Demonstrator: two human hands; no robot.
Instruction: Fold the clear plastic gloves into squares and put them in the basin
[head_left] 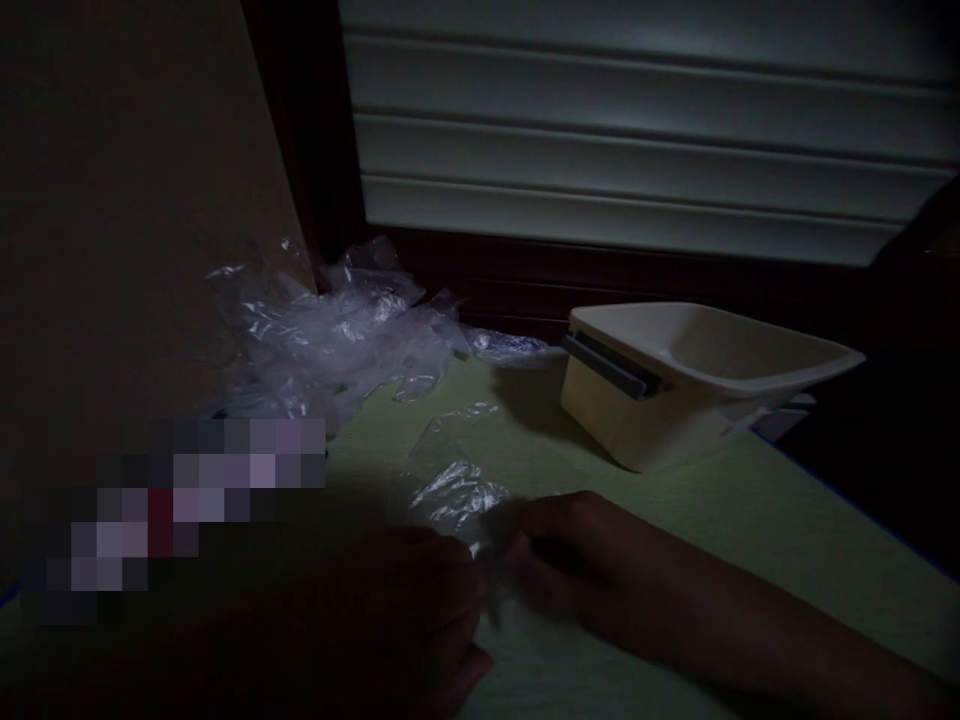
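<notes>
The scene is very dark. My left hand and my right hand meet low in the middle of the view over a pale green table top. Both have their fingers curled and pinched on a small piece of clear plastic film that crinkles up between them. The right forearm lies on the table and runs off to the lower right. A second loose scrap of clear film lies just beyond the hands.
A heap of crumpled clear plastic bags lies at the back left against a large brown board. A cream plastic tub with a grey handle stands at the back right. Behind is a ribbed white shutter.
</notes>
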